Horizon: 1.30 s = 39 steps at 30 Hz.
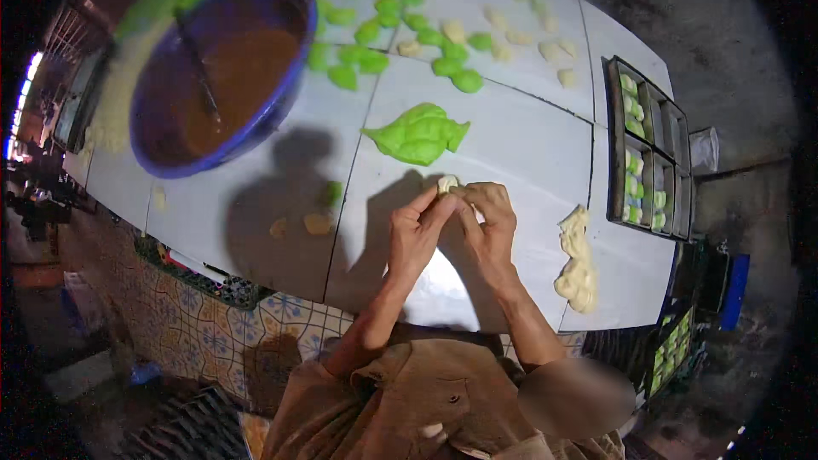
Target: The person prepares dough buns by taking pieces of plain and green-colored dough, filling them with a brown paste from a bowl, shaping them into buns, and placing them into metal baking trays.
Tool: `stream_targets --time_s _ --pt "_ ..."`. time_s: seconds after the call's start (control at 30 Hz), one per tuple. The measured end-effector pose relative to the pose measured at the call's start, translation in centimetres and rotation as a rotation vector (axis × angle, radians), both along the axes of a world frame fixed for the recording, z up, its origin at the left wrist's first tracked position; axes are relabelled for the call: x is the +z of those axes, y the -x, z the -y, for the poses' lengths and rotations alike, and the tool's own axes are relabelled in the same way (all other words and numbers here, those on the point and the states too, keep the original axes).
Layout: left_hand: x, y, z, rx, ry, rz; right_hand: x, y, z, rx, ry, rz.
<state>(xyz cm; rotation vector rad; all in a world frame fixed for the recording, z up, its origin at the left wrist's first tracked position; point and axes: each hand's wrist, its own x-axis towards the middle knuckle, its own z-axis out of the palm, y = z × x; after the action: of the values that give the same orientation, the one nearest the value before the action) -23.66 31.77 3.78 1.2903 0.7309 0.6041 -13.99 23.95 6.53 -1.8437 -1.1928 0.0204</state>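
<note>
Near the middle of the white tiled tabletop, my left hand (416, 230) and my right hand (486, 226) meet with thumbs and fingertips closed round a small pale piece of dough (447, 183). Just above them lies a bright green lump of dough (416, 135). To the right of my right hand, a long cream-coloured dough mass (576, 277) rests on the tiles. The underside of the held piece is hidden by my fingers.
A blue bowl (290, 85) of brown mixture with a utensil stands upper left. Several green and cream dough pieces (467, 80) are scattered across the back. A sectioned metal tray (613, 145) of pieces lies right; another filled tray (669, 349) is below it. Someone's hands appear beyond the far edge.
</note>
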Motion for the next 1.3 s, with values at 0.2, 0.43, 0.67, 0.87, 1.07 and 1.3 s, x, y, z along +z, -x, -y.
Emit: stream_targets --time_s 0.2,0.43,0.67,0.87,1.07,1.3 --pt "2.3 -1.3 -0.5 -0.104 0.294 0.132 1.2 -0.4 2.3 -0.024 -0.016 -1.134" --pt "2.2 -0.8 0.3 -0.228 0.248 0.038 0.8 -1.3 4.6 0.113 0.077 -0.686" --pt "2.5 -0.6 1.6 -0.296 0.073 0.121 -2.4 0.3 3.5 -0.156 -0.291 0.114" --pt "0.7 0.4 3.8 -0.260 -0.209 0.019 -2.6 -1.0 3.9 -0.189 -0.244 0.252" --pt "-0.5 -0.6 4.2 -0.093 -0.019 -0.003 -2.0 -0.6 5.6 -0.108 0.133 -0.125" --pt "2.5 -0.3 4.0 -0.307 -0.095 -0.280 -1.3 0.2 10.1 -0.020 0.210 -0.392"
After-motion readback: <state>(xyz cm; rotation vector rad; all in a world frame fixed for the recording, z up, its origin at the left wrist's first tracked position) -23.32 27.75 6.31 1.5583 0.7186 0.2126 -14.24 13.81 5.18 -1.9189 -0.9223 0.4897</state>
